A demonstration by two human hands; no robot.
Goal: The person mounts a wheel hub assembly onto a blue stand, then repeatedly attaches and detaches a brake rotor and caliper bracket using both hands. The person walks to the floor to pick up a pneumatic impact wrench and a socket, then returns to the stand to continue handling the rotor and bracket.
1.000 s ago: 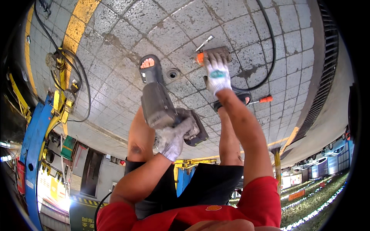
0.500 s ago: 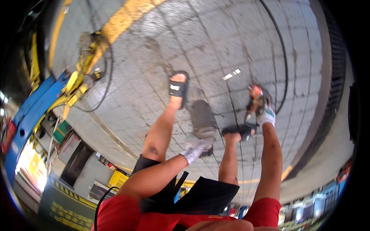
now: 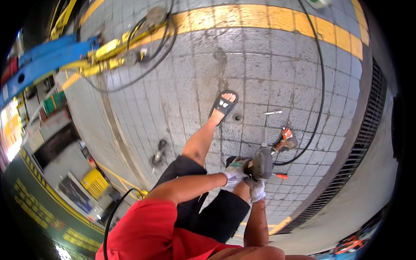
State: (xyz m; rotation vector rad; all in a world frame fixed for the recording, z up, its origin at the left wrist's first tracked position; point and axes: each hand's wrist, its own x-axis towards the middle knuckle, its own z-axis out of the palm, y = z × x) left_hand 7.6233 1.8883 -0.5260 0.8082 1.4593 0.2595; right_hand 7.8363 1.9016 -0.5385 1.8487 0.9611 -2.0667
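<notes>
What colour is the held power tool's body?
Grey power tool body; best in the head view.

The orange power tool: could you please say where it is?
In the head view, the orange power tool lies on the floor right of centre, between the grey tool and black hose, below the silver rod.

A yellow stripe (image 3: 253, 16) crosses the tiled floor (image 3: 182, 108).

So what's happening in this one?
A person holds a dark power tool with gloved left hand and right hand, its nose pointing forward. On the tiled floor ahead lie an orange-and-dark tool and a small metal rod, with a black hose curving past them. An orange handle shows just right of the power tool.
</notes>
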